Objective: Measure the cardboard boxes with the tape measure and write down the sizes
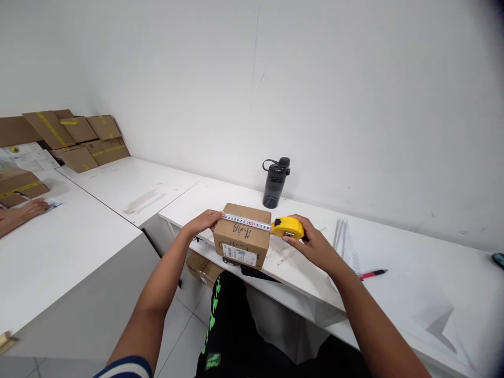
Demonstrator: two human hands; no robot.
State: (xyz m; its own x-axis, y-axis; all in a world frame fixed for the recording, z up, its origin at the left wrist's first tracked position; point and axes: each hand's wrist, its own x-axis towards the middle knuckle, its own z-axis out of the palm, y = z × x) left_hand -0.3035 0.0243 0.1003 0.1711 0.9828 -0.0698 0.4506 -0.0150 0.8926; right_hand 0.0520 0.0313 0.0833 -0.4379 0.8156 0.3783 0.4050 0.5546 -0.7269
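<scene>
A small cardboard box point(242, 238) with handwriting and a white label sits at the front edge of the white table. Across its top lies the extended metal blade point(248, 222) of a yellow tape measure point(289, 227). My right hand point(311, 239) is closed around the tape measure's case, just off the box's right edge. At the box's left edge, my left hand point(207, 220) pinches the end of the blade, its fingers against the cardboard. Part of those fingers is hidden behind the box corner.
A dark water bottle point(274, 184) stands behind the box near the wall. To the right are paper sheets point(348, 244) and a red pen point(373, 274). Cardboard boxes point(104, 149) are stacked far left, where another person's hand point(33, 208) rests. More boxes point(203, 268) lie below the table.
</scene>
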